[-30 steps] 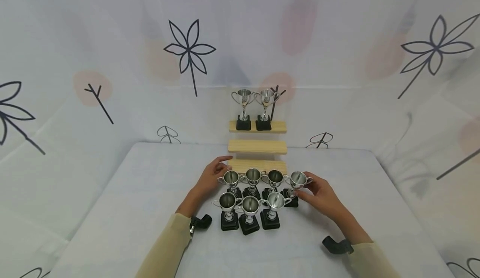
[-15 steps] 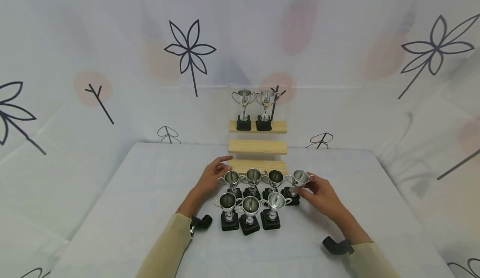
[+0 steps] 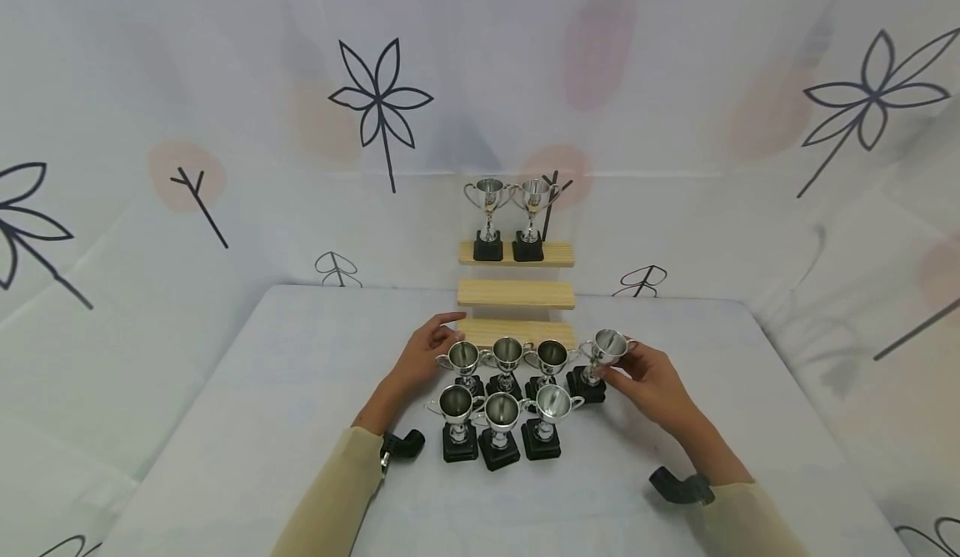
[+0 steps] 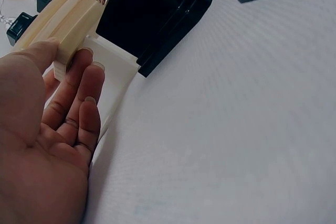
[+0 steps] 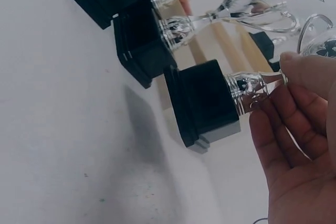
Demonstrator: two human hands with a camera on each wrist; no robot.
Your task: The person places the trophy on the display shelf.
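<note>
- Silver trophy cup (image 3: 606, 348) with a black base, at the right end of the back row: we see the right grip (image 3: 651, 380) pinching its stem; whether the base touches the tabletop (image 3: 315, 357), we cannot tell.
- Left grip (image 3: 424, 353): thumb and fingers round the end of the lowest wooden step (image 3: 491, 328).
- Six more trophies (image 3: 501, 412) stand in two rows of three; two others (image 3: 489, 198) occupy the top step (image 3: 561, 254).
</note>
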